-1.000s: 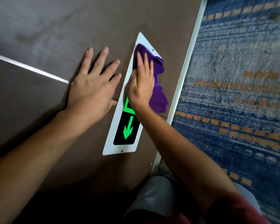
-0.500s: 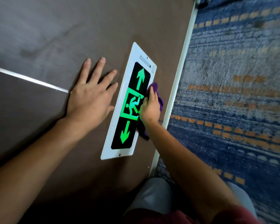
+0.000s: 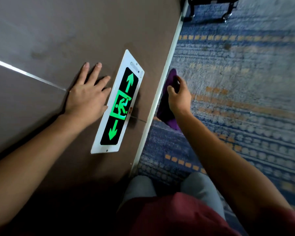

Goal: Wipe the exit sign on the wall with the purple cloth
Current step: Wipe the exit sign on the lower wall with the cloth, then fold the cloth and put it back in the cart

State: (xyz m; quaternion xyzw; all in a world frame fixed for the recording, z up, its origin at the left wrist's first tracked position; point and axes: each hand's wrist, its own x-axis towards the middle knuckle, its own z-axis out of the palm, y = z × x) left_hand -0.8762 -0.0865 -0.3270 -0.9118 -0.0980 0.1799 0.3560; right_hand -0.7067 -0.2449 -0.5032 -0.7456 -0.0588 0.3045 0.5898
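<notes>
The right grip [image 3: 178, 96] is closed on the purple cloth [image 3: 167, 108], fingers curled around its upper part while the rest hangs down beneath the wrist. Hand and cloth are held off the wall, over the blue patterned carpet [image 3: 237, 99], just to the right of the white baseboard strip [image 3: 158, 99], and apart from the sign. The left grip [image 3: 88, 97] is open, palm flat and fingers spread against the brown wall [image 3: 66, 31], its little-finger side just beside the sign's left edge. The exit sign [image 3: 120, 103] is fixed to the wall between the two hands: a long white plate with a black panel showing two green arrows and a green running figure, fully uncovered. A thin pale seam [image 3: 24, 72] crosses the wall to the left of the left hand. Grey trousers [image 3: 140, 189] and a dark red shirt [image 3: 177, 217] show at the bottom.
</notes>
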